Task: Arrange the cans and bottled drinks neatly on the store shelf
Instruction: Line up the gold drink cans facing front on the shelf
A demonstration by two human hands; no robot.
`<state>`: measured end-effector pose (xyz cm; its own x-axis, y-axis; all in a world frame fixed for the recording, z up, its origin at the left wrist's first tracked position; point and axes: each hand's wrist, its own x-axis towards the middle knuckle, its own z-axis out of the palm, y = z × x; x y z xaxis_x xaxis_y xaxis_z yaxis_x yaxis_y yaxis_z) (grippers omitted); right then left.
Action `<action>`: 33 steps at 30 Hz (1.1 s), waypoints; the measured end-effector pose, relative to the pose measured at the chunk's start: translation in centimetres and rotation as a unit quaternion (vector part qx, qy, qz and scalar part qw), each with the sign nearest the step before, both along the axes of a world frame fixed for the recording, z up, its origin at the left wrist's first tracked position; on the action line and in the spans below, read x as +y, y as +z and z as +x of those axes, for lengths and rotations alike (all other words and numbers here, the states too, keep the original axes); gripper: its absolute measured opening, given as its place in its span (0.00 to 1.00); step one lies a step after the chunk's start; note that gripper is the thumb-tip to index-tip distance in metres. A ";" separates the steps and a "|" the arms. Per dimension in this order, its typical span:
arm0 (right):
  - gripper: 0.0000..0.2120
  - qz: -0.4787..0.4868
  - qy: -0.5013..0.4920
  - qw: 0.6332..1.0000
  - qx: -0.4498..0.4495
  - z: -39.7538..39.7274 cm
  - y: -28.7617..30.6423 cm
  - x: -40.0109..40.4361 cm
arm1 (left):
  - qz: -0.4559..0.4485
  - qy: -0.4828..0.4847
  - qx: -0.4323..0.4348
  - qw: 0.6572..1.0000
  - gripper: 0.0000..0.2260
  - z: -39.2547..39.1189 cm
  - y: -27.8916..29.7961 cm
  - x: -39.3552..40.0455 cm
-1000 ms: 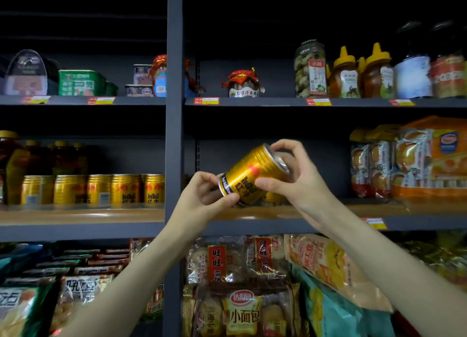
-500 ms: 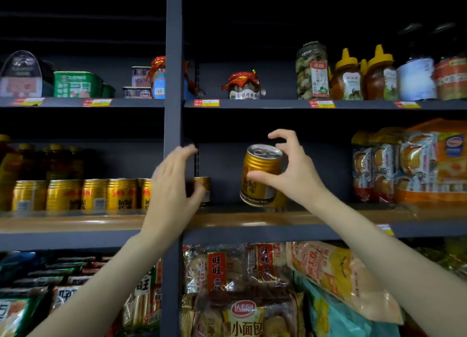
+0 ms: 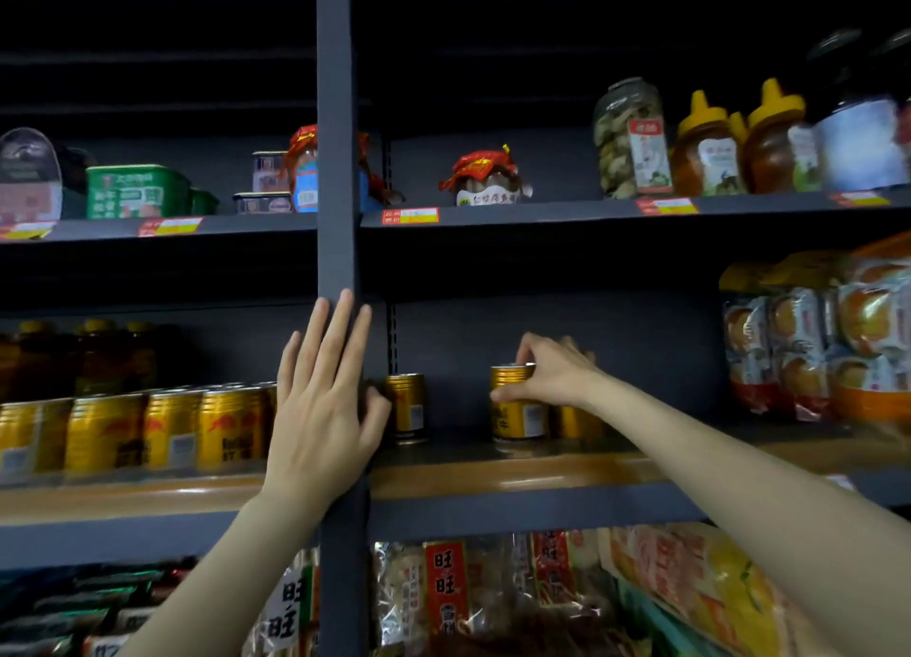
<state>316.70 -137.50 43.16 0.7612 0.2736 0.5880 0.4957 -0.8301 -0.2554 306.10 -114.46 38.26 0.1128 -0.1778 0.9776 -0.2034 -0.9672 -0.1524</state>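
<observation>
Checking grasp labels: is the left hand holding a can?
No, the left hand lies flat with straight fingers against the shelf post, while the right hand grips the gold can.

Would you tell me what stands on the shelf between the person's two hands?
In the head view, one lone gold can stands between the left hand and the gold can the right hand grips.

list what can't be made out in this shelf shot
- Head view: gold can top, covered by right hand gripping it.
- Can behind it, mostly hidden by the right forearm.
- Dark jars at the right edge: blurred, cut off.
- Price tags: print too small.
- Left hand hides the post's middle.
</observation>
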 end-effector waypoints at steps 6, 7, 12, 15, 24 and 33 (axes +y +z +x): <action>0.27 -0.102 -0.078 0.992 -0.004 1.2 1.4 2.2 | -0.005 0.012 -0.014 1.000 0.30 0.2 -0.1 -0.1; 0.26 -0.090 -0.046 0.994 -0.031 1.3 1.9 3.3 | -0.005 0.014 -0.014 1.000 0.30 0.2 -0.1 -0.1; 0.36 -0.091 0.187 0.975 0.081 4.5 2.1 10.2 | -0.003 0.015 -0.007 1.000 0.30 0.4 0.0 0.0; 0.45 -0.135 0.153 0.968 0.144 8.4 2.5 13.8 | -0.003 0.005 -0.013 1.000 0.29 0.5 0.1 0.0; 0.34 -0.146 0.172 0.971 0.083 7.2 2.4 13.2 | -0.015 -0.002 -0.012 1.000 0.28 0.3 -0.2 -0.1; 0.31 0.146 0.319 0.936 0.013 -9.4 1.2 -2.2 | -0.043 0.010 0.022 0.999 0.29 -0.6 -0.3 -0.9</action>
<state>307.35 -139.75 44.36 0.5130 0.5078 0.6921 0.8572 -0.2601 -0.4445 305.45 -115.38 37.92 0.1589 -0.0915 0.9830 -0.1882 -0.9802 -0.0609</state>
